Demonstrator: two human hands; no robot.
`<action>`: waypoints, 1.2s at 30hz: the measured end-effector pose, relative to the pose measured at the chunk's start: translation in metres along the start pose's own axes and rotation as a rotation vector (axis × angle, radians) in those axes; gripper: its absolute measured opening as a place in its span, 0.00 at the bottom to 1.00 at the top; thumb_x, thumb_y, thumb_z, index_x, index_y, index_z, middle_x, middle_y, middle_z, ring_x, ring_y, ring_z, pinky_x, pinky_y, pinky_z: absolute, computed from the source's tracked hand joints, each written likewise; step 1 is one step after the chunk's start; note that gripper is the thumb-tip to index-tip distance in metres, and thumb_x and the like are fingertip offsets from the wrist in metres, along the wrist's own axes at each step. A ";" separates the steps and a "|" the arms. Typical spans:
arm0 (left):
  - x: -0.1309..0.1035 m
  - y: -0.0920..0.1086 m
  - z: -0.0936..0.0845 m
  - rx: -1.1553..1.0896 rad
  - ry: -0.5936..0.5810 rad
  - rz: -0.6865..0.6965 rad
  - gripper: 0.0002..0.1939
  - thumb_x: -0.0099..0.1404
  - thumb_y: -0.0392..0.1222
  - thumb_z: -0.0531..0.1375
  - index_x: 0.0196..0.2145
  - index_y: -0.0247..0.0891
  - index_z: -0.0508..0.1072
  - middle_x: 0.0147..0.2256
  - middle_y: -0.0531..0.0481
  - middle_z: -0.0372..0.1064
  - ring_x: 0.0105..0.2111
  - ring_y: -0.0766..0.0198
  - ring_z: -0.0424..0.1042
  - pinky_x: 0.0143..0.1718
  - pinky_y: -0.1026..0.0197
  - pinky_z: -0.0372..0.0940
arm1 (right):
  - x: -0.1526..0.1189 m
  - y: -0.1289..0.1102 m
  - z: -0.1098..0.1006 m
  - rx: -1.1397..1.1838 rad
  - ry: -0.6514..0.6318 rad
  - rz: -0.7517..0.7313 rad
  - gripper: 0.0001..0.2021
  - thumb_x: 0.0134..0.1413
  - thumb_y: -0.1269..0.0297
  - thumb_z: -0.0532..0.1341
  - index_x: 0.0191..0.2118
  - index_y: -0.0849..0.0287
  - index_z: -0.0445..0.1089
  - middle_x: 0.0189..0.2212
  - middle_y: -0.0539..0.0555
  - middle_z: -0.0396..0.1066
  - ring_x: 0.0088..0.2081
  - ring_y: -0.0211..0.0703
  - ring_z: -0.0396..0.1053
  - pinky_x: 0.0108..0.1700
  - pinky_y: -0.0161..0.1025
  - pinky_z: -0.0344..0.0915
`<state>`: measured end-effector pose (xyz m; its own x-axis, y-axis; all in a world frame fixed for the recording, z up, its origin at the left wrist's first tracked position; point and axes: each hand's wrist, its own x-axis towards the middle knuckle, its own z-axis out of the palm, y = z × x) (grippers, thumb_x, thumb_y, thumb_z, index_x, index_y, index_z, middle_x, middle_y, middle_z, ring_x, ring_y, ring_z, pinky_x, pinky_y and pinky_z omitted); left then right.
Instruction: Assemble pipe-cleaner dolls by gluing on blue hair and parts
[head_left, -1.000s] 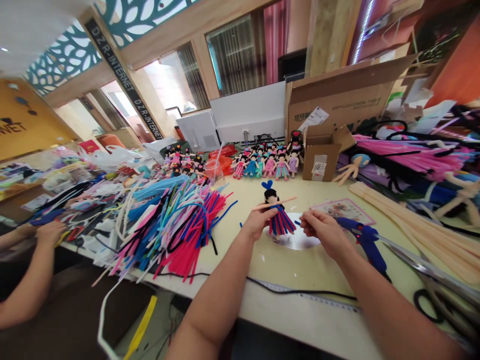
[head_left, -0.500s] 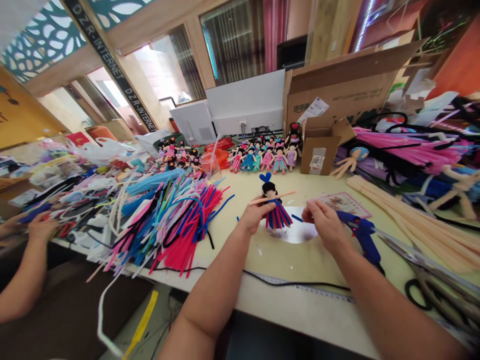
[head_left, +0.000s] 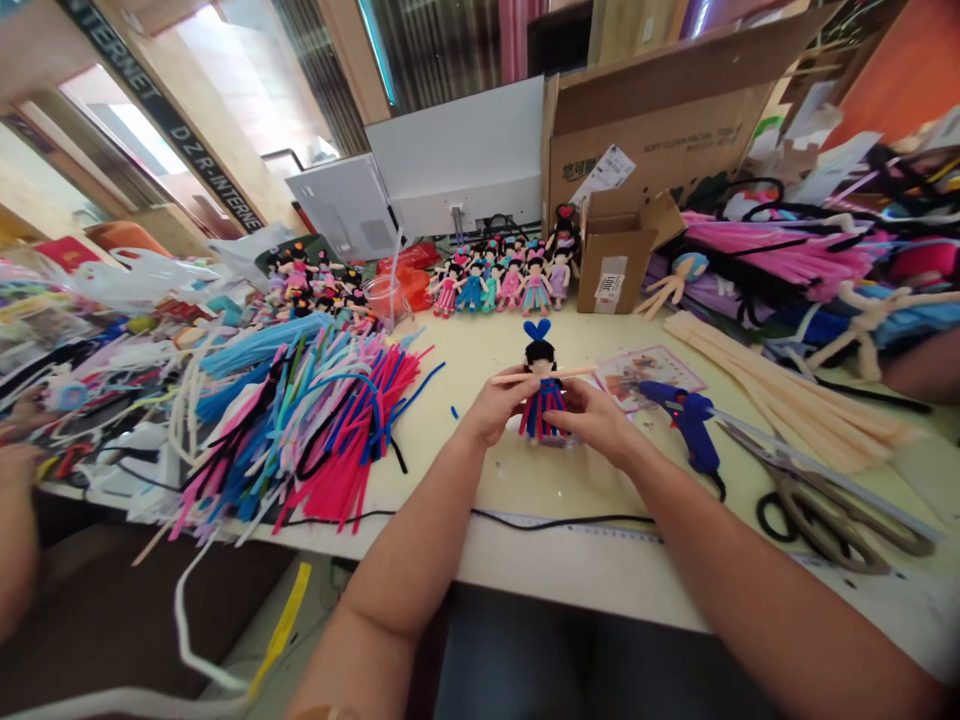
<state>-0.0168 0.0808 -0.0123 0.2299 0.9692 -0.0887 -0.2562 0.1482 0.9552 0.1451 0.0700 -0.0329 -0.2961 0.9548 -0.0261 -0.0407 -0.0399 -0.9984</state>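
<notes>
- Doll (head_left: 541, 385) stands upright near the middle of the surface (head_left: 480, 350), held between both hands; black hair, blue bow on top, skirt of red and blue strands, a tan stick crossing it as arms.
- Left hand (head_left: 496, 404): fingers closed on the doll's left side, by the stick.
- Right hand (head_left: 596, 420): fingers closed on the skirt from the right.
- Glue gun (head_left: 690, 425), blue, lies just right of the right hand; scissors (head_left: 817, 510) farther right.
- Pile of pipe cleaners (head_left: 315, 420) lies left of the hands.
- Row of finished dolls (head_left: 499, 285) stands behind, beside a small cardboard box (head_left: 619, 262).
</notes>
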 end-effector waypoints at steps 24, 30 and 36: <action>0.005 -0.002 -0.009 -0.061 0.172 -0.053 0.23 0.46 0.49 0.69 0.38 0.38 0.69 0.30 0.53 0.70 0.28 0.67 0.69 0.27 0.65 0.62 | 0.002 -0.007 -0.019 -0.034 0.295 -0.024 0.16 0.48 0.54 0.59 0.16 0.56 0.62 0.16 0.49 0.63 0.22 0.37 0.61 0.28 0.37 0.61; 0.005 -0.007 -0.009 -0.031 0.165 -0.078 0.21 0.47 0.49 0.68 0.36 0.37 0.71 0.29 0.53 0.70 0.27 0.68 0.69 0.27 0.67 0.60 | 0.002 -0.005 -0.012 -0.118 0.252 -0.060 0.21 0.49 0.50 0.58 0.12 0.54 0.60 0.13 0.50 0.61 0.20 0.39 0.58 0.27 0.39 0.58; 0.008 -0.012 -0.014 -0.050 0.181 -0.089 0.22 0.47 0.49 0.69 0.37 0.37 0.72 0.29 0.52 0.71 0.27 0.68 0.69 0.26 0.67 0.59 | 0.009 0.004 -0.011 0.126 0.243 0.016 0.18 0.36 0.46 0.67 0.19 0.54 0.67 0.20 0.52 0.69 0.26 0.43 0.67 0.35 0.43 0.66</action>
<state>-0.0250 0.0894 -0.0283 0.0827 0.9708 -0.2253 -0.2896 0.2398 0.9266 0.1526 0.0815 -0.0378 -0.0606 0.9958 -0.0683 -0.1607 -0.0772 -0.9840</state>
